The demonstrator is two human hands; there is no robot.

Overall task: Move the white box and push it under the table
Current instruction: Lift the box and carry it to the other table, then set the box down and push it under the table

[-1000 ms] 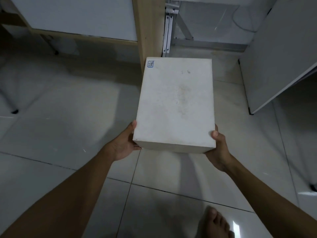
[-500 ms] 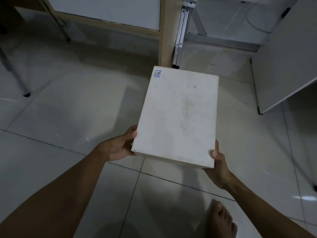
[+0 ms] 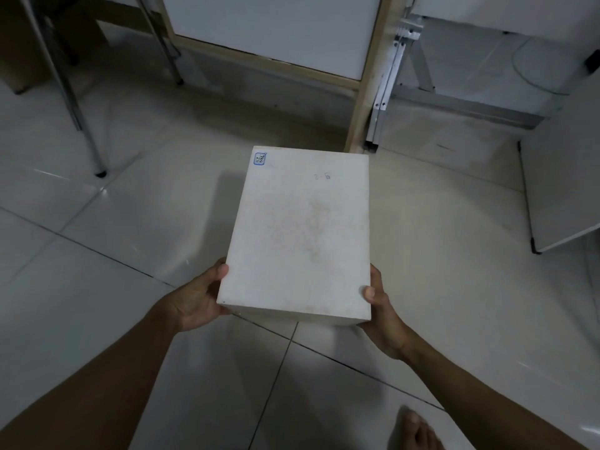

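The white box (image 3: 302,232) is held above the tiled floor in the middle of the view, its long side pointing away from me. A small blue-edged sticker sits at its far left corner and faint handwriting near the far edge. My left hand (image 3: 194,297) grips the near left corner, thumb on the side. My right hand (image 3: 383,316) grips the near right corner, thumb on top. Straight beyond the box stands a wooden table leg (image 3: 367,89) with a white panel (image 3: 269,27) to its left.
A metal folding frame (image 3: 402,76) stands just right of the wooden leg. Thin chair legs (image 3: 81,125) reach the floor at the left. A white board (image 3: 565,177) leans at the right. My bare foot (image 3: 418,430) shows at the bottom.
The view has shifted left and tilted up, so the box now sits lower in the frame and farther from the wooden leg. More of the chair legs at the left show. Both hands keep their grip.
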